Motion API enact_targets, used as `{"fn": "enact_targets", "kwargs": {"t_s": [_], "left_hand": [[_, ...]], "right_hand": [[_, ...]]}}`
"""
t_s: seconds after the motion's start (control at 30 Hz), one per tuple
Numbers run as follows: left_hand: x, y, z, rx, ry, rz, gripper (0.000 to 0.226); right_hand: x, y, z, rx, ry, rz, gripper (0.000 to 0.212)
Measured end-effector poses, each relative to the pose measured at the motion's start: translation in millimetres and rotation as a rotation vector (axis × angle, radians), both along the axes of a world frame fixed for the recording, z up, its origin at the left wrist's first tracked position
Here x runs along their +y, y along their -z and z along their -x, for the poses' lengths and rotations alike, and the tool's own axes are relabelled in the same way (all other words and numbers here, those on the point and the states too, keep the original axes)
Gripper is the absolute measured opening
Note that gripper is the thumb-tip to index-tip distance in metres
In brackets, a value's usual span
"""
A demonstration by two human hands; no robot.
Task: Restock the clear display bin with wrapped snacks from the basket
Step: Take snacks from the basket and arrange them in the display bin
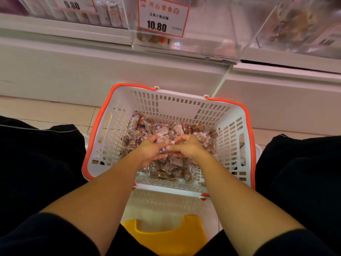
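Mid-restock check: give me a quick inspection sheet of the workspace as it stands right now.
Surface: tiled floor under the basket.
Job's things: white basket with orange rim holds many wrapped snacks; clear display bin above, nearly empty, a few snacks at its left corner, price tag 10.80.
Clutter: yellow stool beneath the person.
Grippers: left hand and right hand both gather snacks in the basket.
Cables: nothing seen.
Surroundings: white shelf base; neighbouring bins, contents blurred.
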State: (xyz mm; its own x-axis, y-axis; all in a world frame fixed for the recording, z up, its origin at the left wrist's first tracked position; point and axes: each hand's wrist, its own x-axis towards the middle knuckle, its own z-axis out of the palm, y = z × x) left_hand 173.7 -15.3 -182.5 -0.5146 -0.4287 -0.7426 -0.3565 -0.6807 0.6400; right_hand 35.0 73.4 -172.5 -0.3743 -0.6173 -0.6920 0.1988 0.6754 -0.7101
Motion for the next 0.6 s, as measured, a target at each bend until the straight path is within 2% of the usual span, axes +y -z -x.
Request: {"fn": "enact_targets", "kwargs": {"t_s": [0.1,0.13,0.17,0.2,0.27,0.33,0.37,0.43,0.5,0.53,0.6], "left_hand": [[-1,7,-2,-0.100,-0.153,0.111,0.059],[-3,9,-4,-0.142,-0.211,0.124,0.058],[-5,9,-7,-0.170,-0.262,0.121,0.059],[-7,10,-10,-0.181,-0.301,0.105,0.060],[-9,9,-13,-0.170,-0.345,0.067,0.063],[-9,8,-14,-0.160,-0.337,0.045,0.066],[-8,8,-14,-0.158,-0.316,0.038,0.064],[-7,8,-14,-0.140,-0.261,0.041,0.046],[-7,9,-13,-0.128,-0.206,0.072,0.023],[-7,10,-13,-0.126,-0.196,0.085,0.017],[-9,10,-13,-0.132,-0.215,0.099,0.014]], "right_hand": [[5,15,1,-0.149,0.084,0.011,0.034],[7,21,1,-0.093,0.053,-0.039,0.030],[10,28,1,0.046,-0.058,-0.106,0.026],[13,35,0,0.178,-0.219,-0.170,0.029],[17,47,-12,0.320,-0.515,-0.255,0.044],[20,52,-26,0.393,-0.639,-0.306,0.055],[21,54,-30,0.443,-0.648,-0.314,0.051],[19,55,-32,0.519,-0.646,-0.348,0.028],[15,50,-26,0.487,-0.591,-0.367,0.020],[11,46,-18,0.414,-0.497,-0.360,0.022],[1,26,-1,0.156,-0.147,-0.283,0.029]]}}
